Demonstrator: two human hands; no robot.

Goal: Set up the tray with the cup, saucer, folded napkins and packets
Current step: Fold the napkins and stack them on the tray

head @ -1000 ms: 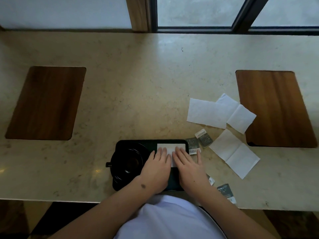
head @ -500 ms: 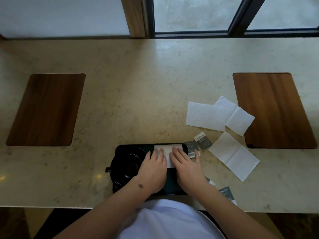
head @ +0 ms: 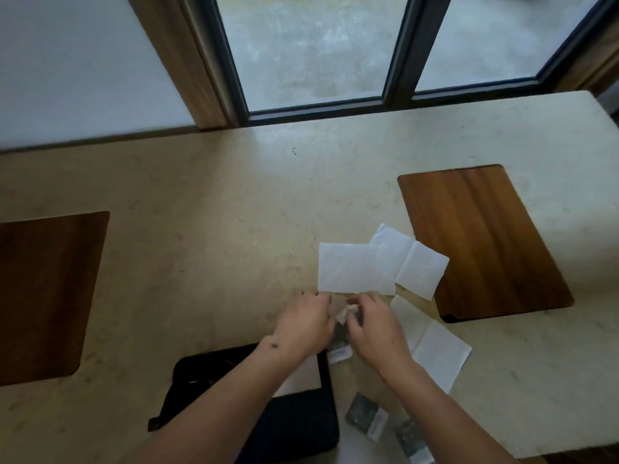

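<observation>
Two hands [head: 306,324] [head: 375,326] on unreadable packets [head: 341,333].

A broad, pale beige stone counter with faint speckles [head: 207,209] fills most of the view and reflects soft daylight near its far edge. Two dark brown wooden rectangular panels with rounded corners lie flat in it, one at the left [head: 43,296] and one at the right [head: 482,242]. Behind the counter stands a plain white wall [head: 73,61], ending at a slanted brown wooden post [head: 181,58]. Beside the post, a dark-framed window [head: 398,48] looks out on grey concrete ground [head: 308,45].
</observation>
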